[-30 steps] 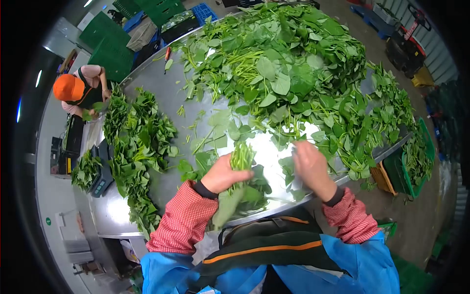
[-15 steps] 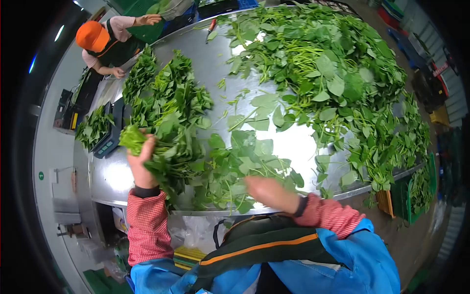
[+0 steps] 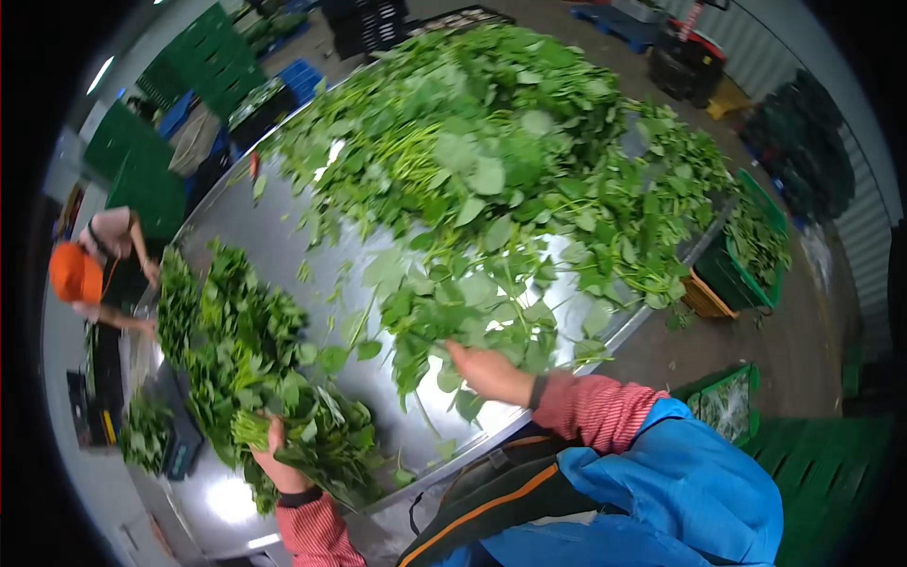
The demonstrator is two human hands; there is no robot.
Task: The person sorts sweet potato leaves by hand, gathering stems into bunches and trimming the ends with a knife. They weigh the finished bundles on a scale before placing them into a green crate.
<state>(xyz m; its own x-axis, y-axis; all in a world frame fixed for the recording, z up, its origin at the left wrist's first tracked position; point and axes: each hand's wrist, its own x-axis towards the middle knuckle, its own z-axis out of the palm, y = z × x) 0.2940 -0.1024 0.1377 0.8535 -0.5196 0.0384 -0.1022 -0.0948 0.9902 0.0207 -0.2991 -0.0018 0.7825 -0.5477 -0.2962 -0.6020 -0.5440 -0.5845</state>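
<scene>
My left hand [image 3: 276, 463] is closed around a bundle of leafy greens [image 3: 326, 439], its cut stems poking out on the left near the table's front edge. To the right, my right hand [image 3: 491, 373] has its fingers pressed against loose leafy stems [image 3: 444, 321]; the fingertips are partly hidden by leaves. A large heap of greens [image 3: 529, 142] covers the far side of the metal table [image 3: 331, 274]. Laid-out bunches [image 3: 227, 331] lie beyond my left hand.
A co-worker in an orange cap [image 3: 76, 272] stands at the left end. Near them is a scale [image 3: 179, 439] with greens. Green crates [image 3: 756, 274] stand beyond the right edge. A red-handled tool [image 3: 253, 165] lies at the far left edge.
The view has turned to the right. My left hand still holds its bundle. My right hand has moved from the front edge onto the loose stems, and leaves now gather at its fingers.
</scene>
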